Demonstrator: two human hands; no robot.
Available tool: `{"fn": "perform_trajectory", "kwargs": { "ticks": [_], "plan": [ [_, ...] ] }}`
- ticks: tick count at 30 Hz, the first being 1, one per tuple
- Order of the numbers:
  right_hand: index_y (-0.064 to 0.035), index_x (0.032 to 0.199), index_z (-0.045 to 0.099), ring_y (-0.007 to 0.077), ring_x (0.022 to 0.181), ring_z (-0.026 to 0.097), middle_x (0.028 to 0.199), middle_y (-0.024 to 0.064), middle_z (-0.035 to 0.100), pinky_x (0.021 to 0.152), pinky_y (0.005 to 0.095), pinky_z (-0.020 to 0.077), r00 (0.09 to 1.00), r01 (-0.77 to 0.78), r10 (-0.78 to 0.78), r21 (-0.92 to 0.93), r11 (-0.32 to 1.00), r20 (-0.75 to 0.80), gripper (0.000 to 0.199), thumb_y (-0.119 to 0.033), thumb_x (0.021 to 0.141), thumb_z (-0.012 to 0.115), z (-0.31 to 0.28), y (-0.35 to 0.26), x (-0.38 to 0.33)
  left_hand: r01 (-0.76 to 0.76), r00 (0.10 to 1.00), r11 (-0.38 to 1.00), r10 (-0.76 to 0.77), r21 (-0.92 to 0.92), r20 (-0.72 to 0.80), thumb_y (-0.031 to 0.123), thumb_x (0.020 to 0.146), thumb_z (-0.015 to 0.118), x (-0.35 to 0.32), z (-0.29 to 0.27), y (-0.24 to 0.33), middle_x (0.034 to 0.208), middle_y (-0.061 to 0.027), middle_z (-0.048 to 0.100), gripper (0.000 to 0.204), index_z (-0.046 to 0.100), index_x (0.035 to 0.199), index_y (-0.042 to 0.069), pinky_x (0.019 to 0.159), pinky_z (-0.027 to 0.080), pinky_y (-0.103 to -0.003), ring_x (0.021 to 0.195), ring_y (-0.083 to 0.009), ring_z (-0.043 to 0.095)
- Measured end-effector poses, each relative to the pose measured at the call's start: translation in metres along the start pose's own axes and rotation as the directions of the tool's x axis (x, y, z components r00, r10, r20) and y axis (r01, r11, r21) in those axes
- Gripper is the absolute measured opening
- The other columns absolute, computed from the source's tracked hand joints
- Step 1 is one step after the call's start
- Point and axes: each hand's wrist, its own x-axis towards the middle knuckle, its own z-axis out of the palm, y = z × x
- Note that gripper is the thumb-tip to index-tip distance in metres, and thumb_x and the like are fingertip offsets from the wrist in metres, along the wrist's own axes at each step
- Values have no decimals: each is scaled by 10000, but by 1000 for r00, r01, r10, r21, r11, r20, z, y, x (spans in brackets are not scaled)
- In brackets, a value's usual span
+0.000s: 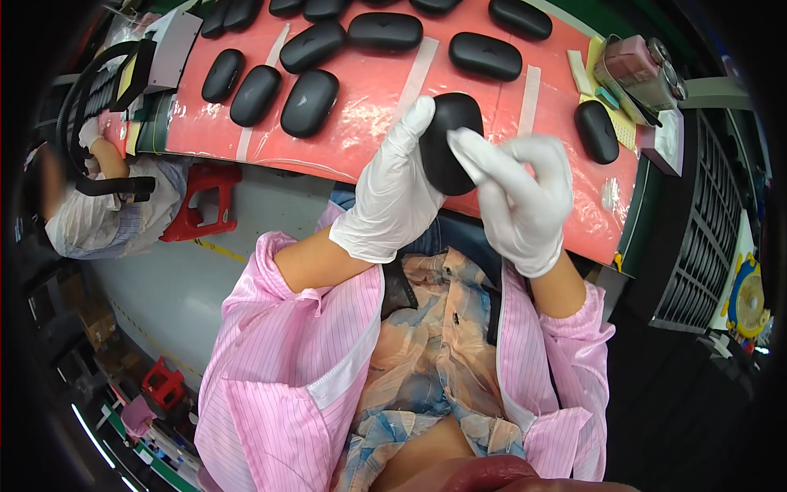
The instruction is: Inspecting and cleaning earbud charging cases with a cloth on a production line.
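Observation:
Over the table's near edge I hold a black oval hard case point(450, 156), tilted up. My left hand point(392, 193), in a white glove, is closed round its left side, the thumb lying along the upper edge. My right hand point(529, 193), gloved as well, presses its thumb and forefinger together against the case's face. Whether anything small sits in that pinch is hidden. Nearest to the pair on the table are a black case point(310, 102) to the left and another case point(484, 56) farther back.
Several more black cases lie on the red plastic-covered table point(361, 107). At the right stand a pink-filled container point(630, 70) and a black slotted rack point(697, 221). A co-worker point(115, 197) sits at the left near a red stool point(203, 201).

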Motion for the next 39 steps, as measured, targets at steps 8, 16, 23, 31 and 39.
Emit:
{"fn": "perform_trajectory", "kwargs": {
  "ticks": [8, 16, 23, 31, 39],
  "plan": [
    [-168, 971, 756, 210, 678, 515, 740, 6, 506, 601, 323, 400, 950, 82, -81, 7, 997, 303, 438, 17, 583, 672, -5, 0, -28, -19, 999, 1000, 20, 19, -48, 405, 1020, 461, 6, -12, 0, 1007, -23, 599, 367, 556, 1166, 83, 811, 498, -314, 918, -137, 592],
    [-146, 979, 760, 211, 675, 519, 742, 9, 519, 611, 327, 407, 983, 49, -47, -7, 999, 178, 427, 12, 593, 668, -1, 3, 5, 4, 997, 999, 0, 52, -78, 418, 1015, 480, 1, -8, 1, 956, 4, 586, 328, 582, 1066, 110, 751, 476, -280, 842, -99, 568],
    [-74, 928, 752, 224, 698, 538, 780, 42, 562, 653, 340, 450, 980, -122, 99, 125, 985, 174, 314, 11, 659, 614, -10, 1, -41, -31, 999, 998, 29, -55, -23, 379, 995, 539, 3, -9, 7, 987, -1, 611, 380, 576, 1211, 68, 793, 493, -298, 906, -101, 581],
    [27, 1067, 677, 182, 942, 587, 1041, 106, 641, 849, 278, 455, 841, -516, 538, 377, 769, 52, 220, 51, 894, 543, -17, 18, -21, 76, 976, 996, -84, -47, -203, 364, 1002, 475, 10, -18, 16, 999, -52, 656, 406, 594, 1188, 24, 829, 530, -335, 888, -182, 643],
    [-59, 1052, 721, 213, 797, 585, 856, 68, 605, 757, 334, 480, 968, -5, -42, 187, 982, 248, 370, 24, 712, 603, 10, 7, 13, 132, 939, 976, -180, -176, -293, 569, 913, 565, 7, -8, 7, 887, -52, 649, 584, 611, 1113, 23, 638, 560, -311, 750, -162, 633]
  ]
}}
